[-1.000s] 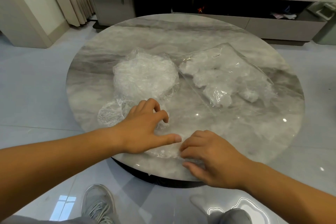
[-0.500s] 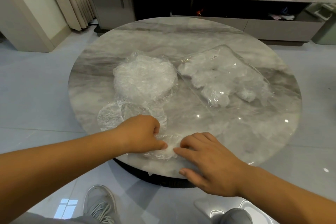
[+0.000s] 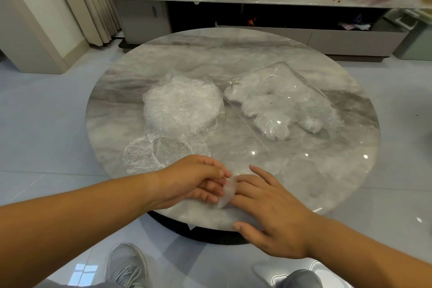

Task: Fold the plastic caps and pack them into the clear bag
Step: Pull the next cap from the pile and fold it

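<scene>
Two hands meet at the near edge of the marble table [image 3: 233, 54]. I have the left hand [image 3: 194, 180] curled, thumb and fingers pinching a small folded cap [image 3: 226, 192]. The right hand [image 3: 268, 208] lies with fingers straight and spread, their tips touching the same cap. Farther back, left of centre, I see the heap of unfolded caps [image 3: 182, 105], with a couple of flat caps [image 3: 145, 154] spread on its near side. The clear bag [image 3: 287, 105] lies on the right, just beside the heap, with white bundles inside.
</scene>
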Tool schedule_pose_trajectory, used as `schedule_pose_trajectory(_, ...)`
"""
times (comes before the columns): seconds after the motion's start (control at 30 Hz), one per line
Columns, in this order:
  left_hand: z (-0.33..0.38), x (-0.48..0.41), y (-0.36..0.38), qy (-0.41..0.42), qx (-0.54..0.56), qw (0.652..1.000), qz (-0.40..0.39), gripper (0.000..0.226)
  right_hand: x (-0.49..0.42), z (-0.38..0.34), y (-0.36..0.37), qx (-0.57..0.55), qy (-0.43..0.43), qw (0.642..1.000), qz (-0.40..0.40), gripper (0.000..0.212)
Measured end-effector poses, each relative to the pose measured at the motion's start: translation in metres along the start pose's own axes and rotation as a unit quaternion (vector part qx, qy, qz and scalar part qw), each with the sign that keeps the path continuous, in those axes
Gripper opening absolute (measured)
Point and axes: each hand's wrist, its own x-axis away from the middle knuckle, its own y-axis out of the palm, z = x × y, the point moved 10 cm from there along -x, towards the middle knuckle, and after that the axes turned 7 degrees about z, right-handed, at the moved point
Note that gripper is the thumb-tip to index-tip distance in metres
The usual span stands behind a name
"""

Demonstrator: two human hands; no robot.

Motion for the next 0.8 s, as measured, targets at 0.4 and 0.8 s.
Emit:
schedule_pose_trajectory(0.4, 0.003, 0.001, 0.021, -0.005, -0.03, 0.999, -0.032, 0.046, 0.017, -0.01, -0.023, 0.011, -0.039, 0.995, 0.095, 0.035)
schedule_pose_trajectory(0.8, 0.057, -0.02, 0.007, 0.169, -0.441, 0.874, 0.112, 0.046, 0.022, 0.008, -0.01, 0.006, 0.004, 0.998, 0.055, 0.033)
